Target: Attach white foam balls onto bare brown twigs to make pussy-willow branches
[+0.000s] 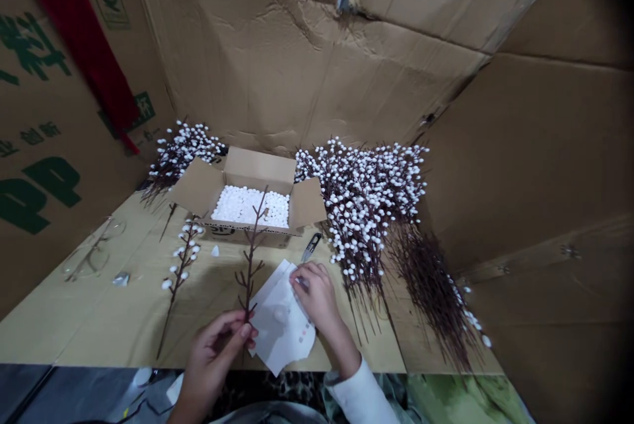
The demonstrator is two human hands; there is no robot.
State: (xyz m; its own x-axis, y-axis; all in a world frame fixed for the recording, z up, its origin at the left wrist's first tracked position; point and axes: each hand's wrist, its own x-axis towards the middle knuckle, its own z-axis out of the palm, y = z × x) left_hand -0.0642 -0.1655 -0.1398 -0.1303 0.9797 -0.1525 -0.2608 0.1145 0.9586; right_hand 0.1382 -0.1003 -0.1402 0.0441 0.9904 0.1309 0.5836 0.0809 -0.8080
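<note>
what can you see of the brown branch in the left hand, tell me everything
The brown branch is a thin, dark stem with short, knobbly side twigs; no white balls can be made out on its lower twigs. It looks like plastic, though that is uncertain. It points up and away, leaning slightly right, pinched near its lower end by the left hand. In this view, its tip overlaps the open box; its bottom end is hidden.

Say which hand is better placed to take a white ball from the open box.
Likely the right hand: it's at the white paper, holding no stem, whereas the left hand grips the bare brown stem.
</note>
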